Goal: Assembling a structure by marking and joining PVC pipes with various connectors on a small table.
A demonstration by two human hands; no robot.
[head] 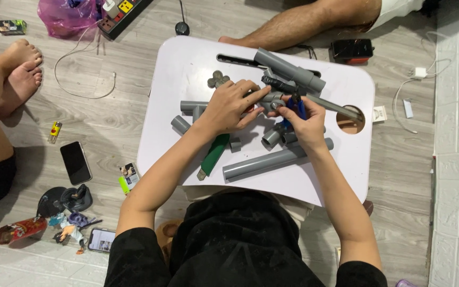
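— Left hand (230, 106) first: what's it doing?

— It's curled over a grey pipe fitting (272, 101) near the middle of the white counter (187, 64), fingertips pinching that piece.

— And the right hand (305, 121)?

— Closed around blue-handled pliers (295, 106), whose dark jaws point toward eleven o'clock at the same fitting. The two hands nearly touch.

— What lies around them?

— A long grey pipe (272, 162) at about six o'clock from the hands, a thick grey pipe (290, 70) at twelve, short grey elbows (180, 125) at nine. A green-handled tool (213, 154) lies under the left wrist, toward seven.

— Anything off the counter?

— A black phone (75, 162) on the floor at nine o'clock, and another person's bare feet (19, 72) toward ten.
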